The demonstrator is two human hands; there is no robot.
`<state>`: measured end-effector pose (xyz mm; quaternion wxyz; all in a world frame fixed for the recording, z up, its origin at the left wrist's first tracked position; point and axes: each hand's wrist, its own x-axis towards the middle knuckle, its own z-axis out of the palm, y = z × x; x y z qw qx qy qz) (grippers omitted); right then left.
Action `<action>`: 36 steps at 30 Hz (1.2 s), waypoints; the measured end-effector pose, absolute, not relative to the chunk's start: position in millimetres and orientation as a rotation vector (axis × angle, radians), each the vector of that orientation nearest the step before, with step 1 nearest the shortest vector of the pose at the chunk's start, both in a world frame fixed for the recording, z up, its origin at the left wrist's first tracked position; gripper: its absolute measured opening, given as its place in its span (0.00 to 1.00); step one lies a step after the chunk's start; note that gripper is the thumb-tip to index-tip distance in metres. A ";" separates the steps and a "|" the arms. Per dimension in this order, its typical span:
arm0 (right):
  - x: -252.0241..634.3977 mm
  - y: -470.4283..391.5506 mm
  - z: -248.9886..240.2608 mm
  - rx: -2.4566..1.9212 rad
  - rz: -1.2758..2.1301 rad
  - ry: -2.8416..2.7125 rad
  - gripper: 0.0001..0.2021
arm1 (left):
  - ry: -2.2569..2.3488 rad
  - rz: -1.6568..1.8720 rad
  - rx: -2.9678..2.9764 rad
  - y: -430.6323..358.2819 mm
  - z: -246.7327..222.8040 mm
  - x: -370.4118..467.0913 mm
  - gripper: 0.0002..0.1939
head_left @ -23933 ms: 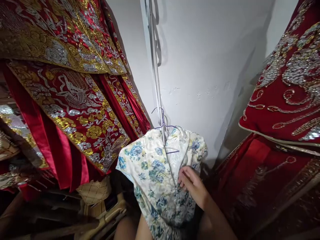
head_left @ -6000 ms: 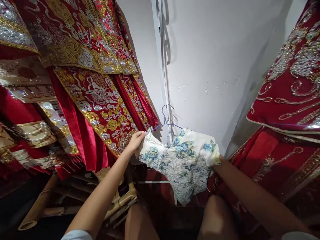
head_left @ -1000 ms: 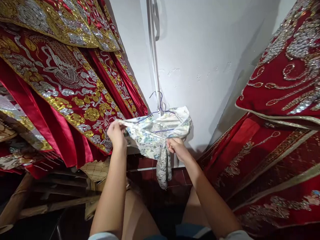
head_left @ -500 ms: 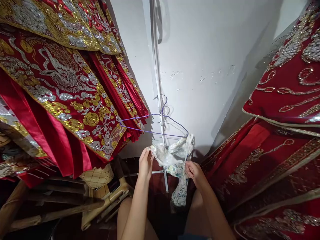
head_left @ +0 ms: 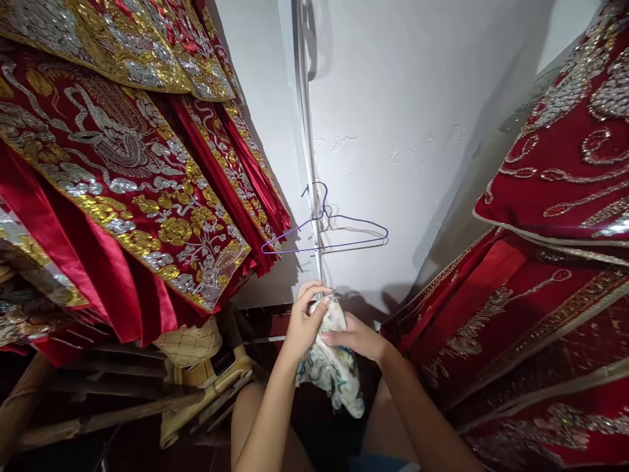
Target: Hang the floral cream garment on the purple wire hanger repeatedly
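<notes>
My left hand [head_left: 305,320] grips the upper left edge of a white patterned cloth [head_left: 334,373], its thumb on the cloth and fingers curled over the top. On the other side my right hand [head_left: 358,337] is closed on the same cloth, thumb across its front. The cloth hangs bunched between my knees, with blue-green and yellow marks on it. Above my hands a purple wire hanger [head_left: 344,246] hangs with nothing on it, in front of a thin white pole [head_left: 305,118].
Red embroidered garments [head_left: 147,190] hang at the left, and beaded red ones [head_left: 555,190] at the right. A bamboo chair [head_left: 230,373] with a cream quilted item [head_left: 191,344] stands lower left. Behind is a white wall [head_left: 393,85].
The cloth has come away from the hanger's right end and is lower and more bunched. My hands have moved closer together. The hanger has swung right and levelled out.
</notes>
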<state>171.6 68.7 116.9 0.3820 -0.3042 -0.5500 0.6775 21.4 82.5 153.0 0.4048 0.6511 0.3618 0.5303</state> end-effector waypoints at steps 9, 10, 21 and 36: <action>213.0 123.8 170.0 -0.974 1.003 -1.714 0.07 | 1.118 0.510 1.798 52.4 103.7 -68.4 0.22; 213.1 134.8 172.1 -0.943 0.914 -1.695 0.08 | 1.170 0.500 1.829 52.4 103.2 -78.7 0.23; 174.6 187.2 146.3 -1.191 1.008 -1.451 0.15 | 1.095 0.662 1.592 24.7 145.5 -120.4 0.27; 240.3 132.9 161.2 -1.099 0.749 -1.516 0.20 | 1.647 0.689 2.338 112.7 238.6 -78.5 0.28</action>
